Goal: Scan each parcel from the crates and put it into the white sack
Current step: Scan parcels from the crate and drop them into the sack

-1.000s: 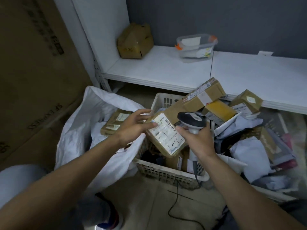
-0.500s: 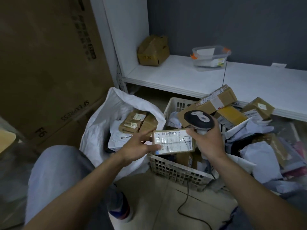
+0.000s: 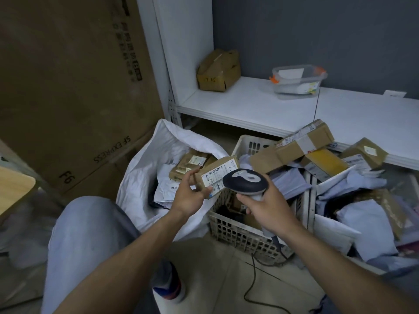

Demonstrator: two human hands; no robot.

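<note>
Parcel: brown carton lying in the left hand, fingers curling round its end, hovering between white sack and crate. White barcode label facing up (print blurred). Right hand gripping the scanner, head overlapping the label.
</note>
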